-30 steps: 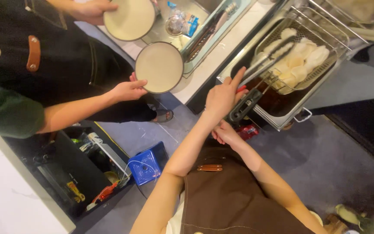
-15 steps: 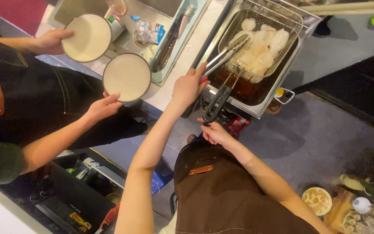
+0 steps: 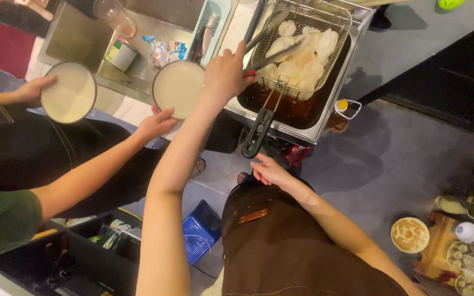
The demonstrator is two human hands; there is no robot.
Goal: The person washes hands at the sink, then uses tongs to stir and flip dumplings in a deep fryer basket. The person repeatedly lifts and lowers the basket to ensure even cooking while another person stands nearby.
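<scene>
Gripping metal tongs [image 3: 267, 46] | left hand [image 3: 223, 74] | pale round pieces [image 3: 297, 52], wire basket [image 3: 338, 16]

Steel counter [image 3: 138, 87] with deep fryer [image 3: 325, 118], tin can [image 3: 120, 55]

A working food kitchen.
A steel deep fryer [image 3: 297, 118] holds a wire basket of pale crackers [image 3: 302, 52]; two aproned people stand alongside a steel worktop [image 3: 83, 38].

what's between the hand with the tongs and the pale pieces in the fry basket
In the head view, only the metal tongs span from the left hand to the pale pieces.
</scene>
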